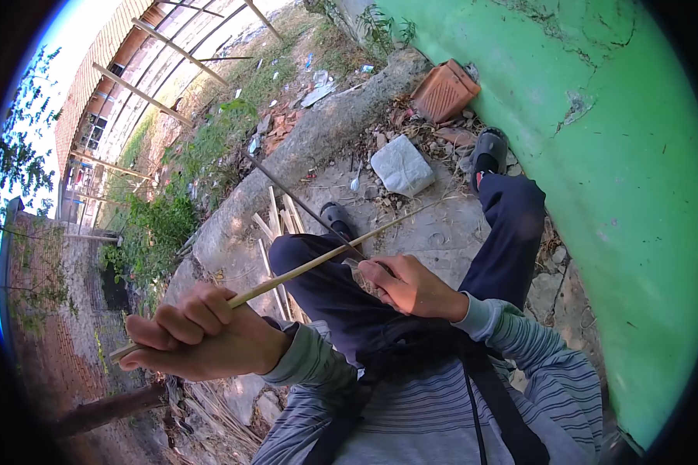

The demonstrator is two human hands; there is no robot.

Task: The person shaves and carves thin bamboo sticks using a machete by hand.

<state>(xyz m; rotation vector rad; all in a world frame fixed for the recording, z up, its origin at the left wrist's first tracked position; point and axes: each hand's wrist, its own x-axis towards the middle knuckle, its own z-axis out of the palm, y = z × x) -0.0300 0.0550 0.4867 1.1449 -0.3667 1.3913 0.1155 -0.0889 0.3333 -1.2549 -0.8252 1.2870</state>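
bamboo strip in the left fist, long dark tool in the right

the left hand is closed on the thicker end of a pale bamboo strip, fingers curled tightly over it and a short butt sticking out past the fist. the strip slants up and to the right, across the view of the left leg, and narrows to a thin tip over the concrete ground. the right hand has its fingers wrapped round the near end of a long dark tool, which points up and to the left. strip and tool cross just beyond the right hand; whether they touch, i cannot tell. more pale strips lie beside the left shoe. between the two feet and a little ahead sit a whitish block and, farther off, a terracotta block against the green wall.
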